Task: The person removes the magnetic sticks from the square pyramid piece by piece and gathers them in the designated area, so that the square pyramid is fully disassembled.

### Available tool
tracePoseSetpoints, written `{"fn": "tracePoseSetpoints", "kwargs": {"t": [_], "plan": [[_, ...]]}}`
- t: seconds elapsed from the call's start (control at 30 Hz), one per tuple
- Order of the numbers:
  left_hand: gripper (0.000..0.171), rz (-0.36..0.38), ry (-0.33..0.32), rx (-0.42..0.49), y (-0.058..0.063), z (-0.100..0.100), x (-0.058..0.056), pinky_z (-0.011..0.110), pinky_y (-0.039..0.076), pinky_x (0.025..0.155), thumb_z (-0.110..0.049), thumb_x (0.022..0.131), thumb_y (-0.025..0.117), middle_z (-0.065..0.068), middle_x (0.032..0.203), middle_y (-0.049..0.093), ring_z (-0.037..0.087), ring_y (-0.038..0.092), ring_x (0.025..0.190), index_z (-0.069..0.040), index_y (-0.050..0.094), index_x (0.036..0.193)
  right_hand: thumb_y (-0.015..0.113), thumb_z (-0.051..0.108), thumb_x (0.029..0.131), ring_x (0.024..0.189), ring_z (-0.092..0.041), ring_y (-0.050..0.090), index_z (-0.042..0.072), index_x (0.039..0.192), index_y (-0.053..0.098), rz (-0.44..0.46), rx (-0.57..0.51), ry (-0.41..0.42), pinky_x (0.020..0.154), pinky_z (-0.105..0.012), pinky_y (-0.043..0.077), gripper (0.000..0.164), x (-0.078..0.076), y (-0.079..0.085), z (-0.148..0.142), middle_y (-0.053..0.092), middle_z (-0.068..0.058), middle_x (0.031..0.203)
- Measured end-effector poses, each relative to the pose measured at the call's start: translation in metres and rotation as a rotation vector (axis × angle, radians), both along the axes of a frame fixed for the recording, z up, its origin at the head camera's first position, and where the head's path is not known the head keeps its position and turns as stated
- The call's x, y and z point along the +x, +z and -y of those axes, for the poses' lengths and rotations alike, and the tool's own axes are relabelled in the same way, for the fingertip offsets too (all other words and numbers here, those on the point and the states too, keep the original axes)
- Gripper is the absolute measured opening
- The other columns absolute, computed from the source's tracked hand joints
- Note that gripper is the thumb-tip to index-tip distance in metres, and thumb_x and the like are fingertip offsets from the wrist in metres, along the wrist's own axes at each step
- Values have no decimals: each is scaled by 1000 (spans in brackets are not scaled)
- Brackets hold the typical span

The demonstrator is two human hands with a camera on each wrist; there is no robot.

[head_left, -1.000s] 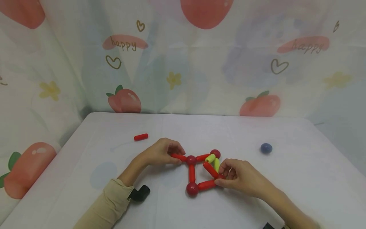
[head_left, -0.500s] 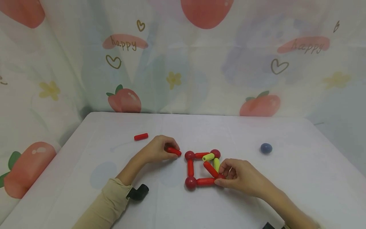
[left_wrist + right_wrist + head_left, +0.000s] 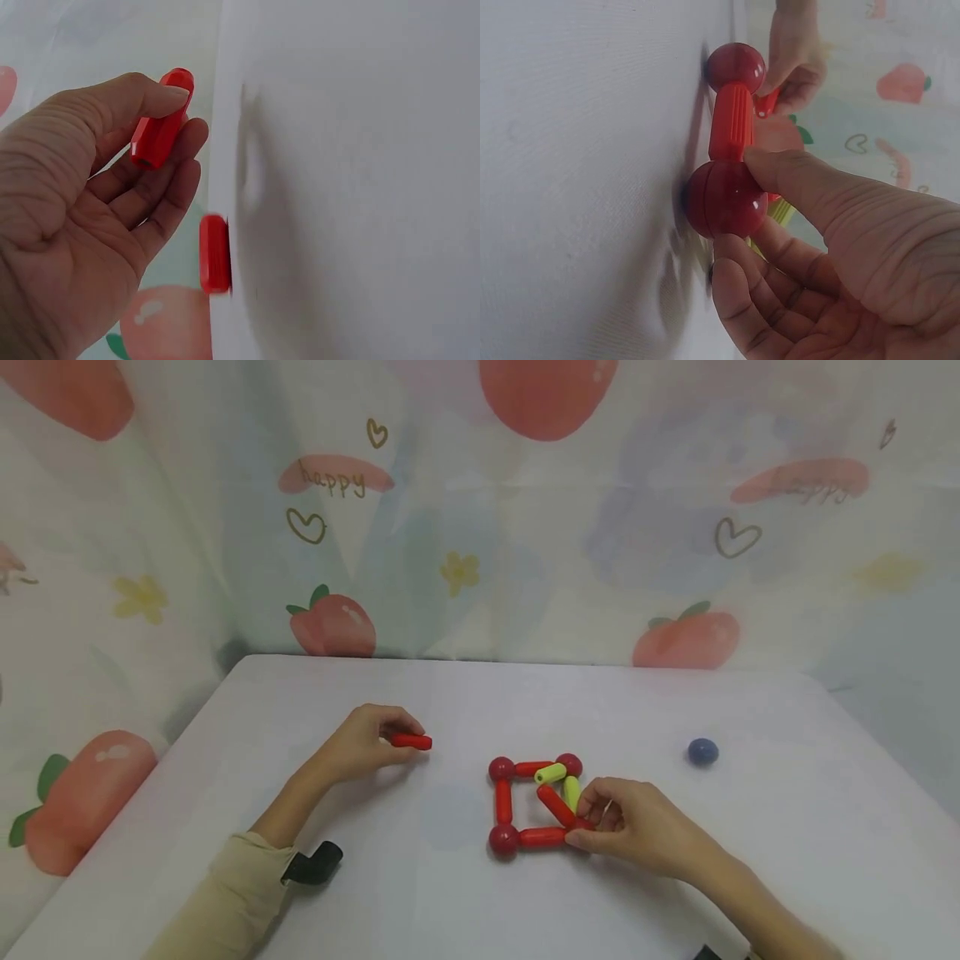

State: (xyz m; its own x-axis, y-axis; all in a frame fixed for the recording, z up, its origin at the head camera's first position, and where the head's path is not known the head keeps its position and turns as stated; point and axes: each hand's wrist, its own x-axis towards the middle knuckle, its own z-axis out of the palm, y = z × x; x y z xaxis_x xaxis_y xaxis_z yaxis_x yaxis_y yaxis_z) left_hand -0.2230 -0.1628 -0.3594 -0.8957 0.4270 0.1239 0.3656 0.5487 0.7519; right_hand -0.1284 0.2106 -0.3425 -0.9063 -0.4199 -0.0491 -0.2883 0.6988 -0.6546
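Note:
Thumb and fingertips of my left hand [image 3: 363, 747] pinch a red magnetic stick [image 3: 161, 124] above the table. A second red stick [image 3: 215, 253] lies on the table by that hand in the left wrist view; in the head view the hand hides it. My right hand [image 3: 633, 827] grips a red ball [image 3: 727, 199] at the near right corner of a square frame. Red sticks, such as the left side stick [image 3: 503, 802], and red balls, such as the near left ball [image 3: 504, 840], form it. A loose-ended red stick [image 3: 555, 805] and yellow-green sticks [image 3: 551, 774] angle off its right side.
A blue ball [image 3: 702, 752] rests on the white table [image 3: 420, 893] to the right, beyond the right hand. A printed cloth [image 3: 510, 543] hangs behind the table. A black wrist mount [image 3: 315, 863] sits at the left cuff.
My left hand has drawn its red stick away from the frame's far left ball and moved left, over the loose stick. The frame's left side has straightened. The right hand keeps its hold.

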Motion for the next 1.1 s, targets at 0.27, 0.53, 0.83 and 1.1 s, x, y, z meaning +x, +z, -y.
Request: {"fn": "tracePoseSetpoints", "kwargs": {"t": [0.27,0.53,0.83,1.1], "plan": [[21,-56,44,-88,1,29,-1,39,59,85,-1,85,80,7,103,73,23,69,93,-6,75,104,85,33,83,69,-9,55,19,94,65,-26,7,-5,60,-22,49,27,1,-1,-2,60,9,77],[20,-46,64,-72,-8,42,-6,31,59,83,-1,84,81,10,103,73,23,69,93,-5,75,103,85,32,83,68,-8,55,19,94,65,-28,8,-4,60,-22,49,27,2,-2,-1,60,9,75],[23,-17,57,-10,-14,46,-13,34,58,87,-1,84,81,12,108,72,25,70,97,-3,74,105,85,32,83,68,-7,55,19,94,65,-46,1,-5,60,-22,49,26,4,-4,-1,61,10,76],[24,-55,60,-28,-7,39,-8,42,57,90,-5,83,84,8,102,74,24,70,97,-4,74,105,85,32,84,68,-6,55,19,95,65,-66,-6,0,61,-22,50,26,4,-5,-2,60,10,76]]}}
